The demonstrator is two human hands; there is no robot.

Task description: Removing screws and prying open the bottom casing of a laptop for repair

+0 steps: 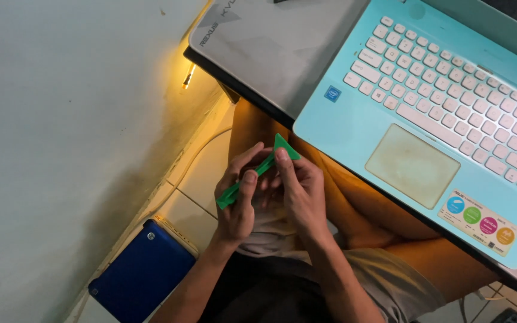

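A thin green plastic tool (258,170) with a flat triangular tip is held between both hands above my lap. My left hand (237,197) grips its lower shaft, thumb pressed on top. My right hand (297,185) pinches the upper end near the triangular tip with thumb and fingers. Both hands sit just below the front edge of a light blue laptop (354,125), which rests open on a low grey table (270,54).
The laptop has white keys (456,84), a worn touchpad (412,164) and round coloured stickers (480,218). A blue closed laptop (142,272) lies on the tiled floor at lower left. A pale wall (49,137) fills the left side.
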